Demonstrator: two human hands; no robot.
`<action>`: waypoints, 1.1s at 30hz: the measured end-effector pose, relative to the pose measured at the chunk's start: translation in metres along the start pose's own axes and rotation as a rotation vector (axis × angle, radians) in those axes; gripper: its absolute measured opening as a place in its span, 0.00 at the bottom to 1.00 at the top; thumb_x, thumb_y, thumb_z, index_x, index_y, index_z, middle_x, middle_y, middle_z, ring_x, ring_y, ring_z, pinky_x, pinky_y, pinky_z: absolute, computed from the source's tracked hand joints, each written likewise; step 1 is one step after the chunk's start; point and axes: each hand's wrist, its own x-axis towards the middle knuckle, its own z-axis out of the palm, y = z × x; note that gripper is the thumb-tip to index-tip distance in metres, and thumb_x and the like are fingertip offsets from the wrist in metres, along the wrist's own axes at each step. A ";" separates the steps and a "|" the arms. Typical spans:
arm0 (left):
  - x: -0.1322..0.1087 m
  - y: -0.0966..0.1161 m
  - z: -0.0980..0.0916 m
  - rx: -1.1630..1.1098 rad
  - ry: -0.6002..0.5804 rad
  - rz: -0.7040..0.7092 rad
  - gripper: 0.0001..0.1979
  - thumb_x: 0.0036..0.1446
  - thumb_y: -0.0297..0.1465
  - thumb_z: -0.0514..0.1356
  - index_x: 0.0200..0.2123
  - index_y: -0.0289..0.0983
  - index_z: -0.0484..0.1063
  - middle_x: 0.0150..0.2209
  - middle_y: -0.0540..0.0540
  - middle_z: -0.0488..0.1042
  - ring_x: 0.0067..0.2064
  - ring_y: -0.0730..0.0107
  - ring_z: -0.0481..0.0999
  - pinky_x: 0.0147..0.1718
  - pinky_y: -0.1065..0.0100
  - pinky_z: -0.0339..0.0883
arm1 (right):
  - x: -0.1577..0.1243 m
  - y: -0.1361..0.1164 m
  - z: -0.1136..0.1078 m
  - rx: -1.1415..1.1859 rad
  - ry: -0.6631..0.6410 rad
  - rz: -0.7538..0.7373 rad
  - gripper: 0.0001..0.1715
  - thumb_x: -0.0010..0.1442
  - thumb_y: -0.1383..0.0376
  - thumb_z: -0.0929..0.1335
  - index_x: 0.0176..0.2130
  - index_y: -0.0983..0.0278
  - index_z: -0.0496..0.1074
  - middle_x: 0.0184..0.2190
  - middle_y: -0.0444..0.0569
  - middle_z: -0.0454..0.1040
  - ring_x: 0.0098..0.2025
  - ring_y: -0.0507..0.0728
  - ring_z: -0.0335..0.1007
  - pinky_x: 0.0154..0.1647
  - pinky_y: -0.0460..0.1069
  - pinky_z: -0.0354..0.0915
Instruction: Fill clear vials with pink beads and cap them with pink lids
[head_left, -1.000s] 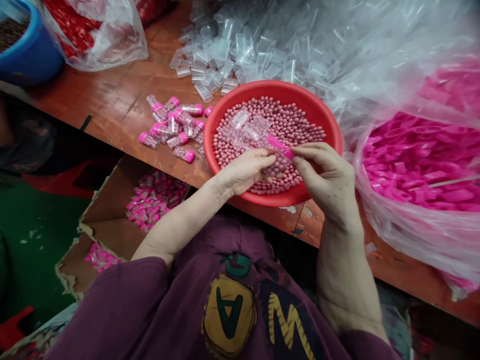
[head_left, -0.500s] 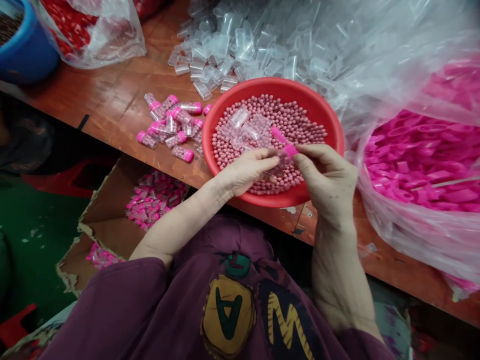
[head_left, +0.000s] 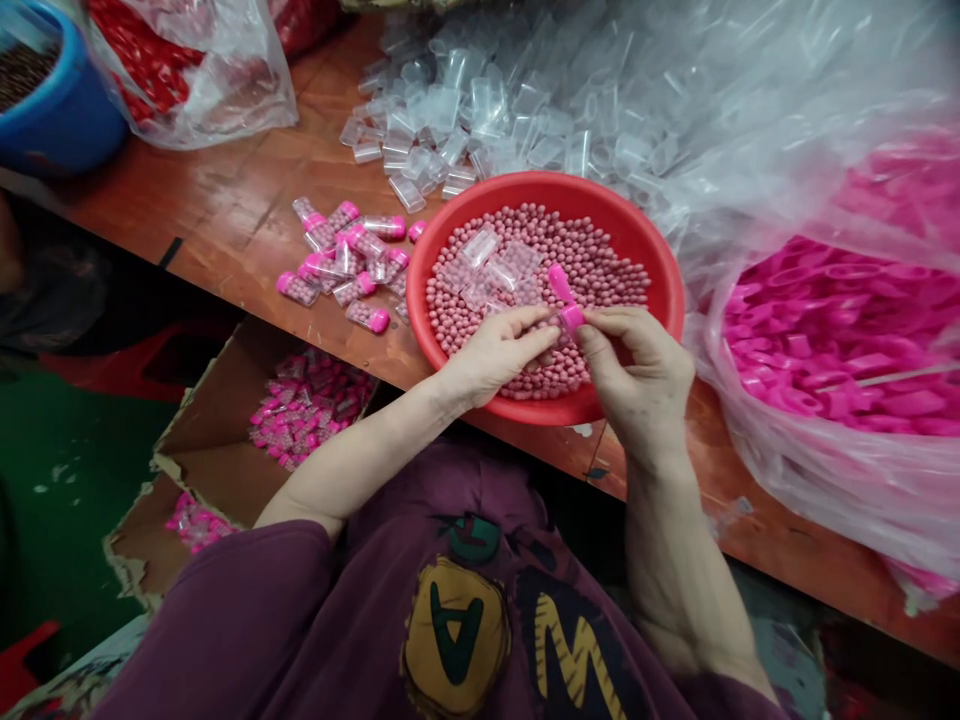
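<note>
The cap (head_left: 569,315) I pinch in my right hand (head_left: 641,385) is bright, smooth plastic. Under it, my basin (head_left: 551,411) is plastic too, smooth with a soft sheen, and the beads (head_left: 600,268) in it look smooth, with a faint pearly shine. The loose tubes (head_left: 484,108) are clear, glossy plastic; the bag (head_left: 817,475) is thin, crinkled, see-through film. My table (head_left: 232,185) looks like wood with a worn gloss. The box (head_left: 214,430) is matt cardboard, its edges torn rough; my shirt (head_left: 382,620) is soft matt cloth.

Below the hands (head_left: 499,355) (head_left: 637,375), basin (head_left: 666,300) of beads (head_left: 592,250) on counter (head_left: 225,200); left of them, vials (head_left: 345,255); right, bag (head_left: 810,465) of caps (head_left: 847,345); beyond them, tubes (head_left: 480,110).
</note>
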 end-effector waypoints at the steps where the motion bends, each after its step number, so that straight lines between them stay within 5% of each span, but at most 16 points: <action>1: 0.000 0.000 0.001 -0.002 0.000 -0.003 0.04 0.64 0.27 0.72 0.41 0.34 0.82 0.31 0.52 0.73 0.32 0.76 0.68 0.35 0.72 0.63 | 0.000 -0.001 -0.001 -0.008 0.001 0.000 0.05 0.72 0.60 0.74 0.44 0.55 0.83 0.43 0.49 0.86 0.46 0.62 0.84 0.51 0.60 0.81; 5: 0.000 0.000 0.001 -0.027 0.026 0.004 0.04 0.66 0.24 0.69 0.43 0.33 0.83 0.34 0.51 0.77 0.34 0.76 0.70 0.39 0.72 0.67 | 0.001 -0.007 -0.002 -0.151 0.019 -0.016 0.06 0.72 0.59 0.73 0.42 0.55 0.83 0.44 0.51 0.86 0.47 0.62 0.84 0.53 0.61 0.81; 11: 0.000 -0.001 0.001 -0.036 -0.002 -0.003 0.04 0.63 0.27 0.73 0.42 0.34 0.83 0.36 0.50 0.78 0.35 0.75 0.71 0.41 0.71 0.69 | 0.000 -0.008 -0.001 -0.027 0.040 0.019 0.04 0.71 0.61 0.75 0.43 0.54 0.84 0.41 0.48 0.85 0.43 0.61 0.84 0.51 0.60 0.81; 20: 0.002 -0.005 -0.003 -0.094 0.039 0.025 0.10 0.61 0.31 0.76 0.41 0.36 0.81 0.36 0.51 0.77 0.34 0.78 0.71 0.38 0.72 0.68 | -0.027 -0.017 0.024 -0.213 0.168 -0.111 0.15 0.76 0.63 0.68 0.55 0.59 0.84 0.49 0.58 0.85 0.52 0.66 0.84 0.57 0.64 0.81; 23: -0.003 -0.002 -0.005 -0.060 -0.078 -0.008 0.14 0.58 0.36 0.78 0.42 0.36 0.80 0.33 0.52 0.76 0.31 0.79 0.70 0.32 0.73 0.64 | -0.011 -0.009 0.012 -0.005 0.116 0.054 0.14 0.77 0.56 0.70 0.49 0.56 0.86 0.44 0.52 0.86 0.47 0.62 0.84 0.54 0.60 0.81; 26: -0.005 0.000 -0.008 0.023 -0.216 -0.101 0.16 0.58 0.40 0.78 0.39 0.37 0.80 0.26 0.53 0.72 0.26 0.79 0.66 0.26 0.71 0.55 | 0.016 0.003 0.006 0.323 0.023 0.321 0.22 0.75 0.44 0.70 0.50 0.55 0.86 0.43 0.48 0.86 0.44 0.60 0.84 0.52 0.59 0.82; 28: -0.004 0.002 -0.010 0.014 -0.229 -0.140 0.15 0.58 0.39 0.78 0.37 0.37 0.80 0.26 0.52 0.73 0.27 0.78 0.67 0.28 0.70 0.58 | 0.031 0.007 0.006 0.457 -0.078 0.394 0.28 0.73 0.39 0.69 0.51 0.56 0.86 0.43 0.49 0.86 0.44 0.60 0.84 0.52 0.60 0.82; 33: 0.003 0.005 -0.011 -0.156 -0.115 -0.080 0.08 0.65 0.34 0.72 0.38 0.35 0.81 0.34 0.48 0.78 0.33 0.75 0.73 0.37 0.68 0.69 | 0.025 -0.002 -0.003 0.203 -0.069 0.018 0.22 0.72 0.46 0.75 0.58 0.52 0.83 0.51 0.51 0.84 0.56 0.64 0.82 0.62 0.64 0.78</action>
